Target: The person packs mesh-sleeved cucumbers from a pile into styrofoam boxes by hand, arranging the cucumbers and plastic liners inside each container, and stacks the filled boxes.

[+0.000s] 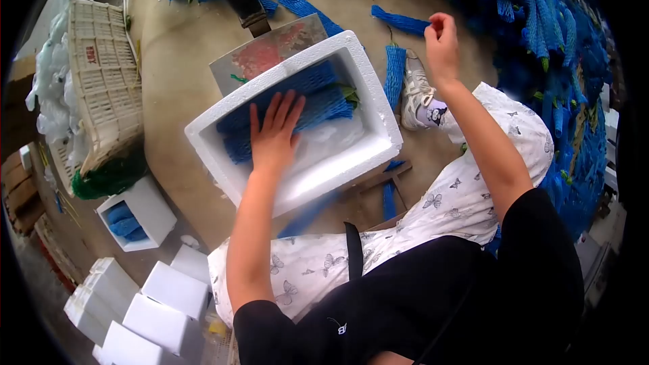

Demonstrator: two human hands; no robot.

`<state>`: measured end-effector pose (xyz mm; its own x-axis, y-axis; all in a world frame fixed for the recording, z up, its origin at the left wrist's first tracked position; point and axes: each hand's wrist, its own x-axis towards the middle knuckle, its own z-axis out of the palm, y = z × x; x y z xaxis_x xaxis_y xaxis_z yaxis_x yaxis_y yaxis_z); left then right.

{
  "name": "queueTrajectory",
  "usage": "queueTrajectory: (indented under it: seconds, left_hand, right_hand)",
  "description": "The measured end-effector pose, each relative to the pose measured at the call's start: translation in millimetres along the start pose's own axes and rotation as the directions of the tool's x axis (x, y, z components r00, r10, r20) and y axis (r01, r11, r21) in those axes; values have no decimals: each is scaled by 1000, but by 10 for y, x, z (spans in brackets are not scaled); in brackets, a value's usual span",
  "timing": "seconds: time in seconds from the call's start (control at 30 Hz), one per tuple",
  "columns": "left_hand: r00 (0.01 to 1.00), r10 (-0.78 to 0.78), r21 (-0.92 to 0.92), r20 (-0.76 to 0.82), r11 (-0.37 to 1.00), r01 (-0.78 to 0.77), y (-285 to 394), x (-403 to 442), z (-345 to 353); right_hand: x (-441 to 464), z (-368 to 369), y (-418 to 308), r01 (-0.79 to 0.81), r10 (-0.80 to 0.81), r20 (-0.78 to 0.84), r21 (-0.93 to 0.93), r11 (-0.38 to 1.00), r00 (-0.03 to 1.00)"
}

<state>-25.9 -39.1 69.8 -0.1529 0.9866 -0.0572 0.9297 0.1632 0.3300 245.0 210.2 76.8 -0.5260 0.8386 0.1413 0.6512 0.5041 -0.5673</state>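
My left hand [274, 135] lies flat, fingers spread, on blue foam-net sleeves [311, 94] packed inside a white foam box [304, 192]. Green leafy ends poke from the sleeves on the box's right side, and clear plastic film [331, 136] shows on the box floor. The box rests tilted on a metal scale plate [267, 54]. Off to the right, my right hand [441, 51] is closed, its fingertips at the end of a thin blue net sleeve [399, 20]. Another sleeve [394, 74] with a stem at its top lies beside my shoe [416, 94].
A large heap of blue-netted pieces [534, 13] fills the right side. At left stand a cream plastic crate [105, 74] and a small foam box [138, 213] with blue sleeves in it. Several white foam boxes [155, 318] are grouped at lower left.
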Motion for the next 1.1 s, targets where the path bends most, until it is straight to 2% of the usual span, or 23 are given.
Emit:
queueTrajectory:
  seconds: [0.03,0.07,0.1,0.17,0.2,0.23,0.27,0.3,0.37,0.43,0.5,0.57,0.6,0.63,0.67,0.7,0.73,0.77,0.83,0.9,0.97,1.03,1.1]
  left_hand:
    - [997,73,25,36,997,-74,-10,98,32]
    - [998,45,37,49,998,-47,-13,106,97]
    - [998,40,27,46,999,-41,-7,162,147]
    - [999,37,39,22,999,-38,-20,57,142]
    - [998,37,52,41,998,-39,-22,65,132]
    - [999,24,66,49,997,-27,-24,27,137]
    - [998,24,63,52,998,-27,-41,48,164]
    - [997,39,55,62,998,-42,-58,65,169]
    - [997,36,51,73,998,-39,-4,12,140]
    - [997,12,57,77,998,-16,-50,78,151]
    - [996,4,39,86,999,-7,-19,98,-37]
    - [983,133,-257,127,962,-97,-136,113,-345]
    - [994,-23,-528,108,846,77,-247,52,-532]
    - [975,-215,-675,-58,728,120,-358,-23,-727]
    - [871,-458,-787,-175,597,156,-372,-143,-1036]
    - [744,-599,-772,-295,608,184,-504,-330,-1287]
    - [679,-627,-769,-381,623,144,-489,-495,-1474]
    - [703,-580,-730,-410,672,129,-501,-649,-1555]
    - [931,-141,-402,-336,916,-6,-219,-635,-1481]
    - [1000,22,-312,-7,950,-23,141,-548,-1080]
    - [931,-54,-58,360,995,81,106,-459,-672]
    - [930,-18,-156,367,985,80,37,-419,-224]
    - [918,-75,-21,389,996,91,41,-512,101]
  right_hand:
    - [-91,124,269,-362,361,-44,-12,932,931]
    - [-328,261,297,-549,573,306,-170,819,760]
    - [-730,610,542,-529,608,339,-303,793,718]
    - [-1377,1457,895,-809,821,321,-211,548,473]
    - [-1372,1393,599,-853,867,273,-213,477,417]
    - [-1242,1302,278,-887,901,224,-200,417,373]
    - [-1245,1332,260,-908,902,190,-85,409,388]
    - [-1195,1364,309,-911,901,196,-69,407,387]
    - [-1203,1128,385,-789,858,88,449,420,506]
    - [-880,582,304,-635,803,28,629,449,595]
    - [-400,54,-301,-283,528,-302,585,760,794]
    - [-105,-289,-963,74,161,-439,471,879,884]
    - [-32,-358,-1160,202,-44,-346,437,876,937]
    - [4,-385,-1325,332,-247,-246,413,848,937]
    - [-41,-375,-1520,369,-389,-35,405,837,921]
    - [-132,-360,-1716,408,-509,180,407,818,842]
    - [-291,-193,-1804,351,-510,336,432,830,792]
    - [-470,72,-1804,297,-503,479,442,846,720]
    - [-696,537,-1702,338,-482,563,346,875,671]
    - [-717,907,-1429,338,-473,504,340,878,722]
    - [-750,813,-1400,375,-466,494,278,884,734]
    - [-832,735,-1134,438,-476,413,190,879,776]
    - [-834,573,-1077,561,-570,245,111,820,784]
